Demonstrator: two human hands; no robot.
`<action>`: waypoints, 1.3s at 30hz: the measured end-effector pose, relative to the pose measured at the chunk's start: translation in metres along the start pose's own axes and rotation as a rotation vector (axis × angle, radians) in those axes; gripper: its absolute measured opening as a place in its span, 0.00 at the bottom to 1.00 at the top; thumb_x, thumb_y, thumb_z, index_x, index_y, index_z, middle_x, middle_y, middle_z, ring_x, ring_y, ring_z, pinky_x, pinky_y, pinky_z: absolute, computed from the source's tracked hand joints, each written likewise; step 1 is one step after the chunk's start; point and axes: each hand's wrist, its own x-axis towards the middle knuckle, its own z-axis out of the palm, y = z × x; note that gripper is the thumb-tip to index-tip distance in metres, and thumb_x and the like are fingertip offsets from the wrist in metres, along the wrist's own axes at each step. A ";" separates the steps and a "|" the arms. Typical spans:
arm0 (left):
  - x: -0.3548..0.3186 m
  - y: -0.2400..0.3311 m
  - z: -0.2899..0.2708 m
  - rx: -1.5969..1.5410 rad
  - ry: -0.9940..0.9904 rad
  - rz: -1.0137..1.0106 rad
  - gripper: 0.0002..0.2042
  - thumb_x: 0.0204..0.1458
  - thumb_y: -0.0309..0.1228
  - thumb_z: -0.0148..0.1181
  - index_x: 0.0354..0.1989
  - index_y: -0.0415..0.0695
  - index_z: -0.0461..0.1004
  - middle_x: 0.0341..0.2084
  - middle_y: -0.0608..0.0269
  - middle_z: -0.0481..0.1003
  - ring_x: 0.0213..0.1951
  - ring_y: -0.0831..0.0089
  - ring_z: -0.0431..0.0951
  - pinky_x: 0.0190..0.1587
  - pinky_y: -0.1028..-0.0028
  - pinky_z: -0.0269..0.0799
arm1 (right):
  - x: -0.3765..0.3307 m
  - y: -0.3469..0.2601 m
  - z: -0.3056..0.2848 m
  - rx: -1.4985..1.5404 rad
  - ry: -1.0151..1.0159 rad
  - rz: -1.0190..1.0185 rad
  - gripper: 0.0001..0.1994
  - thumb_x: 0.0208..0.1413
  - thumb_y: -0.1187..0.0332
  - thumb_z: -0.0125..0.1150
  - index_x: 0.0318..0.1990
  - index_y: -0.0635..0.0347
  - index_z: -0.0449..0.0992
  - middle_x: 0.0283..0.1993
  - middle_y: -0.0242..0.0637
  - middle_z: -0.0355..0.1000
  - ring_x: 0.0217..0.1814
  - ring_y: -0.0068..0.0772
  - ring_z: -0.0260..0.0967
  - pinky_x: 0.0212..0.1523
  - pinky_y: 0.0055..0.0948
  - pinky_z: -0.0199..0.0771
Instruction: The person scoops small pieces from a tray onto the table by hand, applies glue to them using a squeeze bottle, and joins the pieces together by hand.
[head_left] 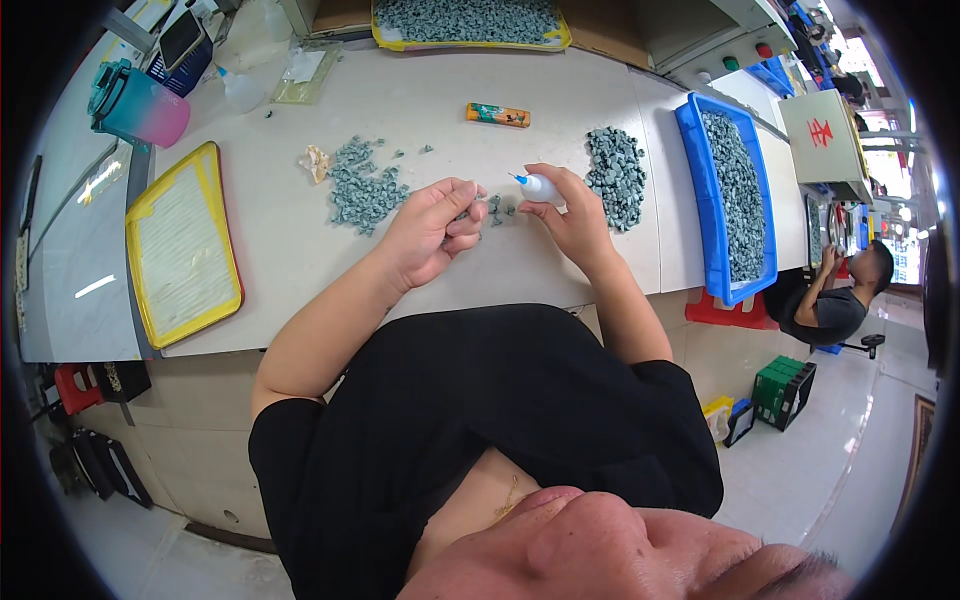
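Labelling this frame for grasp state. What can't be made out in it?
- Head view: what the left hand pinches; its curled fingers cover it.
- Head view: body of the small white bottle, mostly wrapped by the right hand; only the blue tip shows.
- Head view: shape of single grey-green pieces; too small.
- Head view: yellow tray of pieces, cut by the top edge.

Orange packet (497,115) on table; red-marked sign (820,132) — right.
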 end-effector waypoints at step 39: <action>-0.003 -0.002 0.007 -0.114 0.067 -0.037 0.09 0.65 0.34 0.45 0.35 0.41 0.64 0.21 0.71 0.61 0.21 0.83 0.54 0.21 0.83 0.50 | 0.000 -0.011 -0.015 -0.156 0.078 -0.088 0.21 0.42 0.65 0.72 0.46 0.57 0.73 0.36 0.36 0.75 0.40 0.41 0.72 0.39 0.35 0.68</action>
